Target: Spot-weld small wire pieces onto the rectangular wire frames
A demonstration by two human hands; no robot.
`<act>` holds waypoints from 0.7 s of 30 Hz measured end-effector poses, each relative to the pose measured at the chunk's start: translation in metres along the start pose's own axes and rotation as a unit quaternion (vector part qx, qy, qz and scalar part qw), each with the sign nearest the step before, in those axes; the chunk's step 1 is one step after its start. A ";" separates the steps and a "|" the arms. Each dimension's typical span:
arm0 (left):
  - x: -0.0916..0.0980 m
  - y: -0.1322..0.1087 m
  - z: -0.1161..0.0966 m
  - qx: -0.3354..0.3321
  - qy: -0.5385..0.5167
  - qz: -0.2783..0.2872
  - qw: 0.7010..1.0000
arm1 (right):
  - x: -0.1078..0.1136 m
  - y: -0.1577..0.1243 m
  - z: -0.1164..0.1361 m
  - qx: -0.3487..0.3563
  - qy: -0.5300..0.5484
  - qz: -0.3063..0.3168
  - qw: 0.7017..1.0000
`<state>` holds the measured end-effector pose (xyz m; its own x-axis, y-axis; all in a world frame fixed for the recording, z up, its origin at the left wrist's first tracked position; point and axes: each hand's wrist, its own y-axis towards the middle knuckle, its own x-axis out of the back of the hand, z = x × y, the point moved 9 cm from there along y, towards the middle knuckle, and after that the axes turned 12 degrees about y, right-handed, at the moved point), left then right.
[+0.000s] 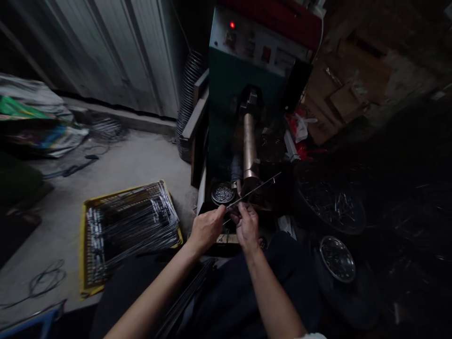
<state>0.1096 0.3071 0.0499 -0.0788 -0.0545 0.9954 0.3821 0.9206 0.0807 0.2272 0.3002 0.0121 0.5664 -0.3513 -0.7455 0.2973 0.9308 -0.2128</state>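
Note:
A thin metal rod (263, 184) slants up to the right in front of the machine's copper-coloured arm (249, 141). My left hand (207, 229) is closed around the rod's lower end. Beside it, my right hand (247, 227) is closed in a pinch at the rod, close under the machine's lower tip. Whether its fingertips also hold a small part is too dark to make out. Just beyond my left hand stands a round dish (213, 197) full of small metal pieces. More thin rods (190, 292) lie across my lap.
A yellow crate (84, 245) on the left holds many wire rods. The green machine (224, 89) with a lit red lamp stands ahead. At right are a dark basin (358, 221) of metal pieces and a smaller bowl (352, 268). Cardboard (367, 70) lies behind.

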 end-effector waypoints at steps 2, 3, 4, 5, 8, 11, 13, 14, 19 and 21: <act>0.000 0.002 0.000 0.002 0.000 -0.001 1.000 | -0.001 0.001 0.000 0.001 0.001 0.002 1.000; 0.000 0.003 0.000 0.002 0.000 -0.001 1.000 | -0.001 0.002 0.001 0.001 0.001 0.003 1.000; 0.000 0.003 0.000 0.001 -0.001 -0.001 1.000 | -0.002 0.002 0.001 0.001 0.002 0.005 1.000; 0.001 0.004 0.000 0.000 -0.001 -0.002 1.000 | -0.002 0.003 0.001 0.001 0.002 0.006 1.000; 0.002 0.007 0.000 0.001 -0.002 -0.001 1.000 | -0.003 0.004 0.002 0.000 0.003 0.005 1.000; 0.004 0.009 0.001 0.003 -0.002 -0.001 1.000 | -0.003 0.006 0.003 0.002 0.001 0.000 1.000; 0.005 0.010 0.002 0.003 -0.003 0.001 1.000 | -0.004 0.007 0.003 0.005 0.003 -0.002 1.000; 0.006 0.011 0.002 0.002 -0.003 0.003 1.000 | -0.004 0.008 0.003 0.006 0.004 -0.003 1.000; 0.008 0.015 0.003 -0.007 -0.003 0.013 1.000 | -0.004 0.011 0.002 0.001 0.004 -0.006 1.000; 0.009 0.016 0.003 -0.012 -0.003 0.018 1.000 | -0.004 0.010 0.000 -0.001 0.009 -0.009 1.000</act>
<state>0.1119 0.3223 0.0596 -0.0692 -0.0196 0.9974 0.4074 0.9121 0.0462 0.2283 0.3109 0.0128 0.5480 -0.3656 -0.7523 0.3059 0.9247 -0.2265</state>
